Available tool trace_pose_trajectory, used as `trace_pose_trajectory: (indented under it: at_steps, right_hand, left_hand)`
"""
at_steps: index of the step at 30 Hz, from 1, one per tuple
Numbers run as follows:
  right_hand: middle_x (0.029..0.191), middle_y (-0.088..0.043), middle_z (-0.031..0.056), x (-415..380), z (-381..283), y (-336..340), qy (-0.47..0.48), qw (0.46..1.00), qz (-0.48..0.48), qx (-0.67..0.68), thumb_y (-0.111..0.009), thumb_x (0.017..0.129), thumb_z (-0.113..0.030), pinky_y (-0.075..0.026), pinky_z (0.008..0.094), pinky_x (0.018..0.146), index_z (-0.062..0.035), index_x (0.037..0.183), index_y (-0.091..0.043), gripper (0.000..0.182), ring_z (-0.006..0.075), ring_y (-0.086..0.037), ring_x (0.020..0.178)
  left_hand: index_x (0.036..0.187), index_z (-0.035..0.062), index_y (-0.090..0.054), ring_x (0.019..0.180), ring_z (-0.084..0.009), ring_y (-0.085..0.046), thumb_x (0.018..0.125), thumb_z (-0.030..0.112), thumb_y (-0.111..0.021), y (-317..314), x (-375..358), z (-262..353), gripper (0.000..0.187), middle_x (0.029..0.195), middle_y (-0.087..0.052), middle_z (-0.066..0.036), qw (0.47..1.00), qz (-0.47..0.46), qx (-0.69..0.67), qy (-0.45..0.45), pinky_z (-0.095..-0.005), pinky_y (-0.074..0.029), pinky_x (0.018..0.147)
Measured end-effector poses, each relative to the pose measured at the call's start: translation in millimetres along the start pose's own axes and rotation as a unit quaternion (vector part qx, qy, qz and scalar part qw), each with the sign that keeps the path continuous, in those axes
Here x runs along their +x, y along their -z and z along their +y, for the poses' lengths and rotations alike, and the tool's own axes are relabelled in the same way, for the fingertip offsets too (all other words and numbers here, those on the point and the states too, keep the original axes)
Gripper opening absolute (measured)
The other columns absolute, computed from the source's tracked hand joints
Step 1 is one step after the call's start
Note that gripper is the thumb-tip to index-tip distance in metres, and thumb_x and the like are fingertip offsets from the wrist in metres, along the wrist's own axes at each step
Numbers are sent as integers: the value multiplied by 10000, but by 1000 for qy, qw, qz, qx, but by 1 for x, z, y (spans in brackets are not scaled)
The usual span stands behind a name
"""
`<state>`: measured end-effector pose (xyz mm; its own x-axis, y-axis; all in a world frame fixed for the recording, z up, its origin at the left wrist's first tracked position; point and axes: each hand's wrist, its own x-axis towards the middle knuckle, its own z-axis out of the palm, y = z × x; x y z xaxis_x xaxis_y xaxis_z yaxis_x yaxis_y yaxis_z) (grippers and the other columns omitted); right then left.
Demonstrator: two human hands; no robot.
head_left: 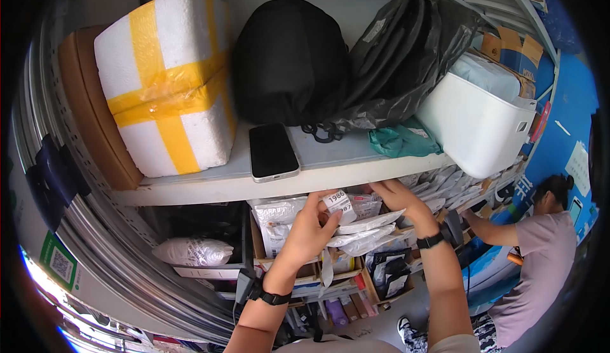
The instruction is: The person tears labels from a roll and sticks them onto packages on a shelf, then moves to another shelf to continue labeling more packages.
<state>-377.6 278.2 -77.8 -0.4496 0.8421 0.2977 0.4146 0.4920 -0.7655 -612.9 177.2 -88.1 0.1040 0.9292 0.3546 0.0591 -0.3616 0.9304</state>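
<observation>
My left hand (309,231) is closed around a roll of white number labels (337,205), on which "1986" can be read. The labels sit in front of a row of mail parcels in plastic bags (279,219) under the shelf. To the right, my right hand (401,199) reaches in among the bags, just below the shelf edge. Its visible fingers are stretched out, and their tips are partly hidden. White parcels (365,231) stand tilted between my two hands. Each wrist wears a black band.
Above, the shelf (343,174) carries a taped foam box (171,86), a phone (273,152), a black bag (289,61) and a white bin (473,121). A drawer with a white parcel (194,251) is at left. Another person (534,257) works at right.
</observation>
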Motion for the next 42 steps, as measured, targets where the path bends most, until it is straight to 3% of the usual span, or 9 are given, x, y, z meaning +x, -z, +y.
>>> trace_pose_trajectory:
  at_steps: [5,7,11,17,23,27,36,38,42]
  right_hand:
    - [1195,-598,161,-100,-24,-34,117,923,366,13,-502,1019,-174,-393,379,1041,21,1141,-618,257,258,-556,1140]
    - [1247,-545,152,-145,51,-103,211,871,443,31,-596,938,-103,-374,439,1056,-69,1164,-666,239,307,-495,1192]
    - [1255,-507,65,-144,34,-170,200,875,269,-349,-697,765,-73,-361,508,1032,-278,1228,-673,507,339,-432,1199]
    - [1315,-468,57,-97,37,-183,174,877,262,-364,-695,773,-86,-324,498,1031,-276,1272,-647,536,324,-371,1252]
    - [1502,-289,237,-98,46,-179,160,884,388,-208,-642,884,-77,-210,538,1129,-81,1475,-394,641,432,-276,1370]
    - [1623,141,247,-103,78,-144,-123,812,570,14,-477,1009,-493,24,430,1219,58,1538,92,953,344,71,1520]
    - [1585,190,316,-81,94,-124,-179,876,446,32,-339,1018,-582,70,506,1205,85,1515,133,956,426,166,1490]
    - [1587,189,313,-94,114,-102,-104,756,646,24,-331,1012,-599,84,506,1203,76,1517,139,965,428,155,1492]
    - [1613,188,247,-82,171,-42,-163,737,642,135,-355,1016,-595,80,435,1213,58,1521,154,970,348,174,1503]
  left_hand:
    - [1151,-22,-613,939,-173,-697,896,-25,-665,42,-67,35,260,955,-726,-120,995,15,-49,-85,-297,-535,823]
    - [995,-46,-682,878,-232,-715,861,-72,-673,88,-115,29,136,933,-729,-171,963,-146,-188,-126,-357,-548,831]
    - [964,-76,-696,861,-317,-722,853,-57,-709,123,-131,13,113,929,-723,-220,877,-383,-271,-105,-400,-554,821]
    - [1187,-45,-570,964,-104,-650,908,-40,-681,78,-153,-15,300,1040,-724,-102,958,-115,-125,232,-226,-509,824]
    - [1169,-23,-611,974,-93,-640,951,-17,-635,65,-164,-50,219,1083,-705,-77,964,-89,-171,183,-216,-511,827]
    - [1122,-25,-636,913,-101,-651,940,-14,-647,65,-169,-57,182,1032,-725,-97,966,-68,-151,199,-230,-515,791]
    - [1078,-4,-683,685,-24,-513,978,111,-644,32,-149,-65,157,829,-690,11,977,-97,-92,166,-181,-396,596]
    - [1074,-5,-682,688,-24,-517,977,106,-644,31,-148,-65,152,836,-694,9,976,-101,-92,168,-182,-397,594]
    - [1072,-19,-671,717,-32,-556,977,100,-642,27,-148,-67,155,862,-707,-10,974,-113,-88,175,-187,-427,623]
